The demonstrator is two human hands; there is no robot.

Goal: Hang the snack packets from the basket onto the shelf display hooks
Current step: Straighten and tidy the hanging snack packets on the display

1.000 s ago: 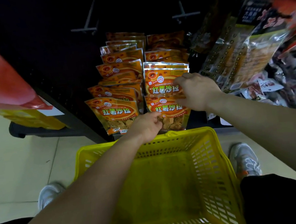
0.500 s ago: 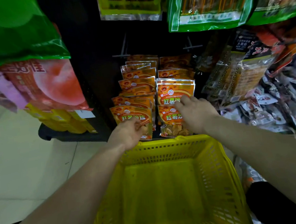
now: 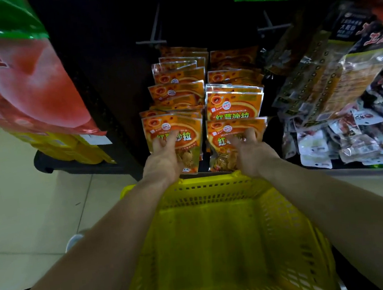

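Logging from the head view, the only one I have. Both forearms reach forward over the yellow basket, whose rim sits just under the wrists; I see no packet inside it.

The left hand is raised, back toward me. Its fingers are fairly straight and slightly apart, lying on the face of the left front packet. I see nothing wrapped behind the film.

The right hand mirrors it. Its fingers are bent, with the tips on the right front packet. Motion blur hides the thumb, so I cannot tell pinch from plain touch.

Key relation: each packet hangs upright, its long axis running from the fingertips up and away. The fingers contact mid-face, the bottom edge is beside the palms, and the top seal is beyond the tips. More orange packets are stacked behind each front one. Two bare hooks stand well beyond the fingers, above both rows.

Each hand is nearest its own column.

Judgement: hanging looks essentially finished; this reads as squaring the front packets.
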